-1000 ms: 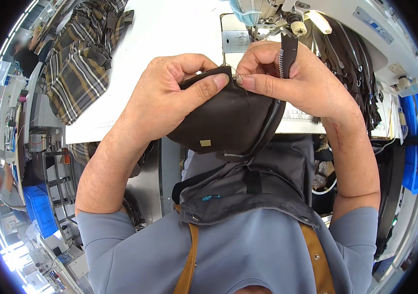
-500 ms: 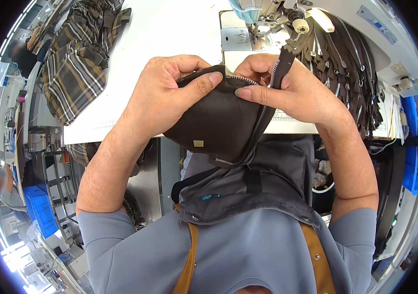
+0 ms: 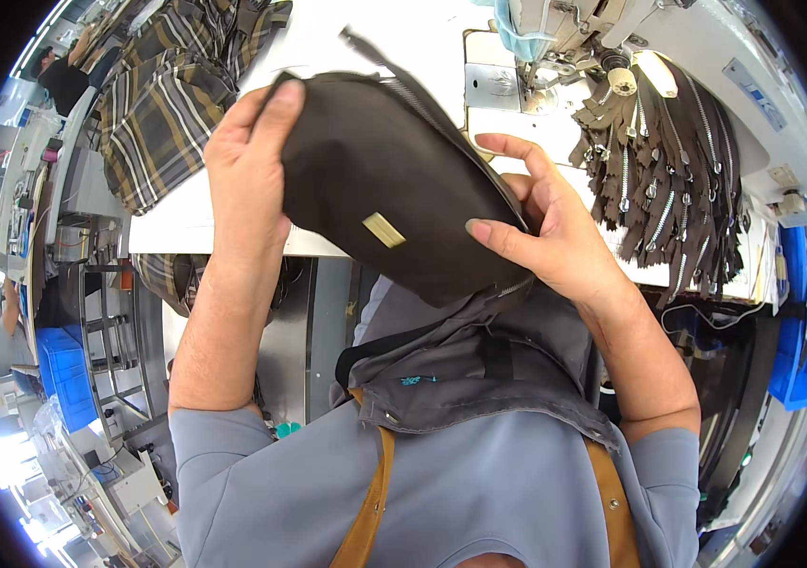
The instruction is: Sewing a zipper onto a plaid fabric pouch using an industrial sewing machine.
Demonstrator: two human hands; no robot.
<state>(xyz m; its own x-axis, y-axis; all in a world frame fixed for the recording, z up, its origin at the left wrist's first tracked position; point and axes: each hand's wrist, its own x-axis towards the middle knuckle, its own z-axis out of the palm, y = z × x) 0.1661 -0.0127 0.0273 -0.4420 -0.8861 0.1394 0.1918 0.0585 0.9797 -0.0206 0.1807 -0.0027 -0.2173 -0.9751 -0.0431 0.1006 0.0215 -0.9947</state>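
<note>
Piece [image 3: 375, 161]: dark brown cloth, tilted in my two hands, on my side of the machine [image 3: 753, 71] and left of its needle, over the bench's near edge.
Tag [image 3: 384, 230]: pale yellow, on the face of the piece turned to me.
Zip [image 3: 415, 97]: metal teeth along the piece's upper right edge, left of the machine; its free end sticks up, blurred.
Left hand [image 3: 247, 156]: grasping the piece's left end, thumb in front and fingers behind, farther from the machine.
Right hand [image 3: 555, 222]: nearer the machine, lightly grasping the piece's right edge; thumb on the face, some fingers behind, forefinger lifted off.
Plate [image 3: 493, 87]: bare metal, at the machine's needle.
Mask [image 3: 517, 38]: blue, hanging at the machine's left end.
Zips [image 3: 673, 161]: a brown bunch with metal teeth, on my side of the machine's arm.
Bench [image 3: 403, 28]: white, under the machine.
Plaid cloth [image 3: 162, 123]: heaped well left of the machine.
Apron [image 3: 460, 379]: grey, on me, nearer my body than the machine.
</note>
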